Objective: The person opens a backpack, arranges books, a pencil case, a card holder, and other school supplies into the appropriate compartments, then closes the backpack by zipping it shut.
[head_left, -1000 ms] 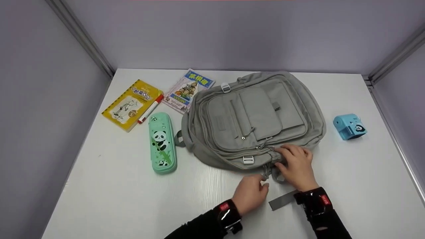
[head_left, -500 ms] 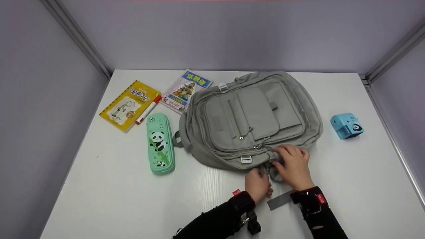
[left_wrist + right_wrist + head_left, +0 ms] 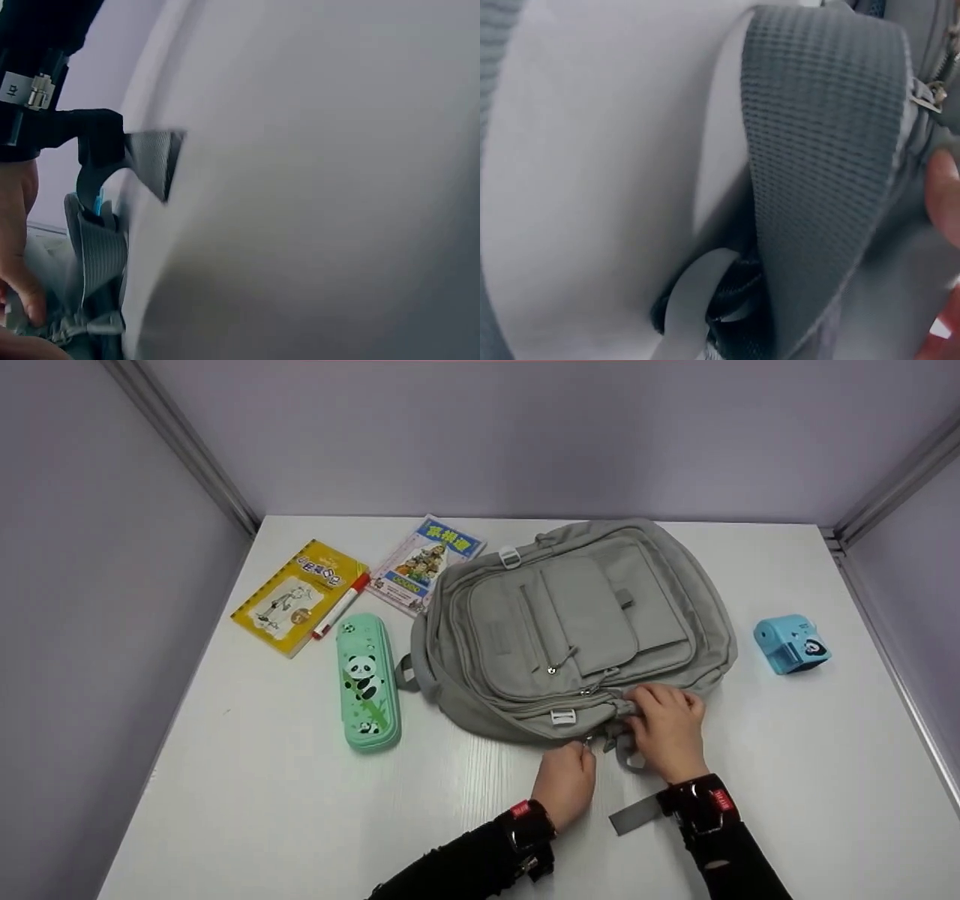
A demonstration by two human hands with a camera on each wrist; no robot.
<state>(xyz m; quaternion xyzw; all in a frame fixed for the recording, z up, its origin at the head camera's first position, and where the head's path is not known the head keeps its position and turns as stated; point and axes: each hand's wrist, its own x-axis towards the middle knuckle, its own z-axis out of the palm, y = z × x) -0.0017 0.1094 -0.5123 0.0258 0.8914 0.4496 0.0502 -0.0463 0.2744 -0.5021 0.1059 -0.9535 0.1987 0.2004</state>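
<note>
Biggest thing first: you had the white table [image 3: 247, 780] in front of you with grey booth walls round it. The grey backpack [image 3: 577, 622] lay flat in the middle of it, front pockets up, its top end toward you.

Left of the backpack sat the mint green panda pencil case [image 3: 366, 682], close to the bag's side but not touching as far as I could see. Behind that was the yellow book [image 3: 296, 594] with a red-capped marker [image 3: 339, 606] lying along its right edge, and next to it a colourful picture book [image 3: 424, 561] whose corner was tucked against the backpack. Off to the right, well apart from the bag, stood the little blue pencil sharpener [image 3: 791, 645].

Your right hand [image 3: 667, 731] was curled over the near edge of the backpack, gripping the fabric by the top handle. A loose grey webbing strap [image 3: 634, 814] lay on the table just beside that wrist.

Your left hand [image 3: 566, 780] was at the same edge, fingers pinched together round a small zipper pull [image 3: 586, 742], which the wrist views were too close and blurry to confirm.
</note>
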